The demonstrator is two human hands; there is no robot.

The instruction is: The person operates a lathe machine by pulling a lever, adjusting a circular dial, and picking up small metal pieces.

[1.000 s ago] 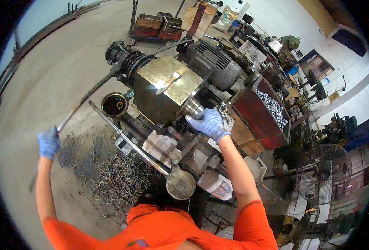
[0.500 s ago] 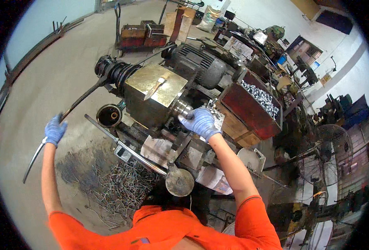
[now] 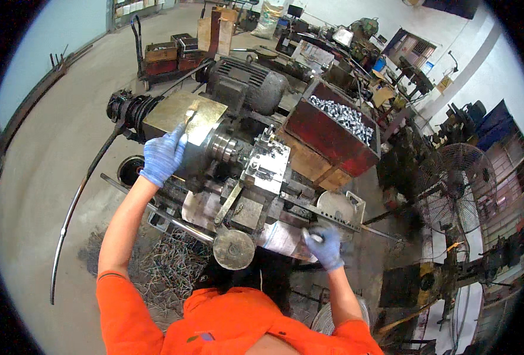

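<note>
My left hand [image 3: 164, 155], in a blue glove, is at the near edge of the gold-coloured top [image 3: 170, 121] of a lathe's headstock. Its fingertips close on the handle of a small brush [image 3: 191, 110] with pale bristles. To the right of that hand sits the bright metal spindle [image 3: 225, 149], facing a tool block [image 3: 267, 168] strewn with chips. My right hand [image 3: 326, 245], also gloved and smeared by motion, is curled low on the right, beside the machine bed. A small pale thing shows at its fingers; I cannot make out what it is.
Behind the tool block, a red bin [image 3: 333, 130] of shiny metal parts stands on wood. A long lever [image 3: 75, 207] slants down at left. Thin metal scrap [image 3: 170, 260] covers the floor in front. A caged fan [image 3: 457, 183] stands right; a motor [image 3: 247, 86] sits behind the headstock.
My left hand has let go of the long lever and moved right to the brush. My right hand has left the spindle and come down to the right. The view has shifted.
</note>
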